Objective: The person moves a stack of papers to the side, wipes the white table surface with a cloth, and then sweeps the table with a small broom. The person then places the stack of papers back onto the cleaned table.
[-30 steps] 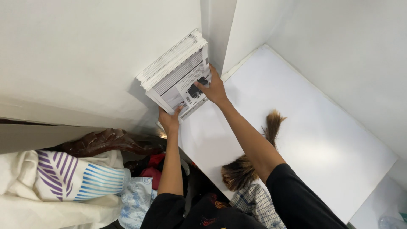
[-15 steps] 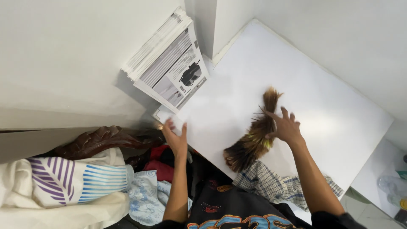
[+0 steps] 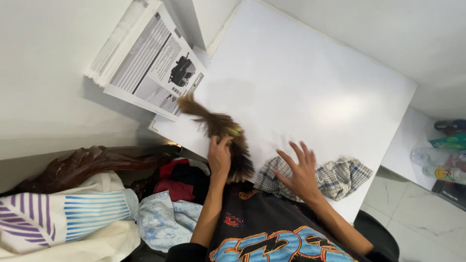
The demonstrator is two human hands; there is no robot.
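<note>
My left hand [image 3: 220, 157] grips a brown feather duster [image 3: 213, 123] by its lower end. The duster lies across the near left part of a white table [image 3: 310, 82], its tip pointing at a stack of printed papers [image 3: 145, 58] that leans against the white wall. My right hand [image 3: 300, 170] is spread flat, fingers apart, on a crumpled checked cloth [image 3: 340, 177] at the table's near edge.
A heap of fabric lies to the left below the table: a striped white cloth [image 3: 58, 218], a brown plastic bag [image 3: 82, 165], a red garment [image 3: 179, 179] and a pale blue cloth [image 3: 162, 221]. Bottles [image 3: 439, 155] stand at the far right above a tiled floor [image 3: 422, 218].
Both hands left the paper stack. The right hand reached the duster, then moved onto the checked cloth. The left hand now holds the duster, which has shifted left toward the papers.
</note>
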